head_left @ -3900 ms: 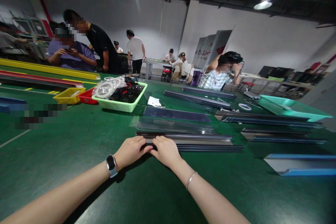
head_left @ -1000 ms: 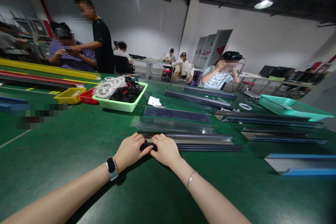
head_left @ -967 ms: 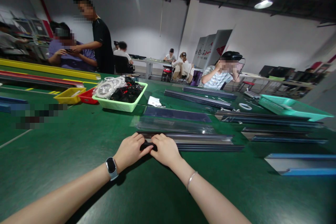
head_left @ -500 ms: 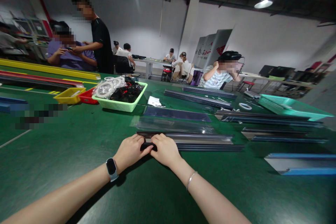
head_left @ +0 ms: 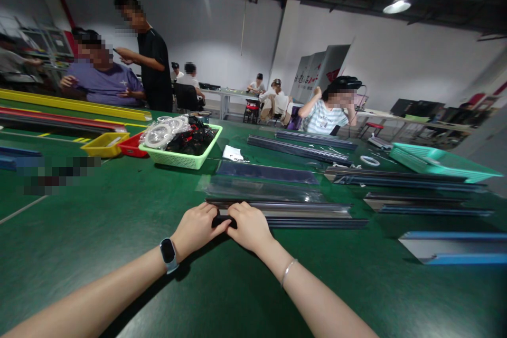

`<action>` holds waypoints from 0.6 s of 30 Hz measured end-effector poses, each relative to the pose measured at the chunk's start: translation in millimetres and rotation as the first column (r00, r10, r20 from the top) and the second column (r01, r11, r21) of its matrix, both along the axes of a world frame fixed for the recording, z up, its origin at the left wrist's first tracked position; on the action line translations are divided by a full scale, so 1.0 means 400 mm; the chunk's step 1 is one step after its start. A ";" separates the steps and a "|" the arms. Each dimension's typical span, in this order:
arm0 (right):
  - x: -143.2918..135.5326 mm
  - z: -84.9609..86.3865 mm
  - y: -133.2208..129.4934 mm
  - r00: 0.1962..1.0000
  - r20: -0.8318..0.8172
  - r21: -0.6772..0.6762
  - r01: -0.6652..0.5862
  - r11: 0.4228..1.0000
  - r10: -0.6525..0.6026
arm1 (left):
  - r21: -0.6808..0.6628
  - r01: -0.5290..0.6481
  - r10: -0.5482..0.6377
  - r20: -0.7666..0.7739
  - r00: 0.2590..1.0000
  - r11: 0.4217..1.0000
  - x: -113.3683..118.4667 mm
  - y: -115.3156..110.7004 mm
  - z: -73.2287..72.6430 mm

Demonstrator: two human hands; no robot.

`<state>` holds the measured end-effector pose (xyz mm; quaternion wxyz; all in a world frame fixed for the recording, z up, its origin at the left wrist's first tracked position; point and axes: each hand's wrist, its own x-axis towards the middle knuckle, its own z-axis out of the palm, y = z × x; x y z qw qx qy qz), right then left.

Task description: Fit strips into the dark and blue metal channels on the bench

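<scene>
My left hand (head_left: 197,228), with a smart band on its wrist, is closed on the left end of a dark channel-shaped profile (head_left: 309,208) lying on the green table (head_left: 119,253). Right beside it, my right hand (head_left: 249,226), with a thin bracelet at the wrist, grips the same end. The thumbs nearly meet at the near edge, where a small black part (head_left: 222,220) shows between the hands. Most fingertips are hidden behind the profile's far wall. Just beyond it lie a clear plastic strip (head_left: 261,188) and a dark flat strip (head_left: 269,171).
More dark profiles (head_left: 400,177) and a blue-edged one (head_left: 459,248) lie to the right. A light green basket (head_left: 178,160) of black parts and tape rolls stands left of centre, beside yellow (head_left: 102,146) and red bins (head_left: 133,144). A turquoise basket (head_left: 443,163) is at far right.
My hands and the profile stay put. In the background, the standing person has drawn their hands back from the seated person in purple; the person in the striped top has shifted their arms.
</scene>
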<state>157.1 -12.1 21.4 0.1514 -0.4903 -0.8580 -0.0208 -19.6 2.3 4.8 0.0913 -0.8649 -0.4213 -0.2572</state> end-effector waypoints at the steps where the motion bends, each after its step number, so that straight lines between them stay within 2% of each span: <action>1: 0.000 0.000 0.000 1.000 0.003 0.002 -0.003 1.000 0.003 | -0.001 -0.003 0.003 -0.003 1.000 1.000 0.000 0.001 -0.001; 11: 0.009 0.012 0.002 0.999 0.043 0.015 -0.004 1.000 0.004 | 0.028 -0.023 0.024 -0.032 0.999 0.999 -0.006 0.014 -0.005; 18: 0.008 -0.001 0.000 0.999 0.030 0.051 0.024 0.998 -0.026 | 0.016 -0.089 0.089 -0.036 0.995 0.996 -0.012 0.011 0.003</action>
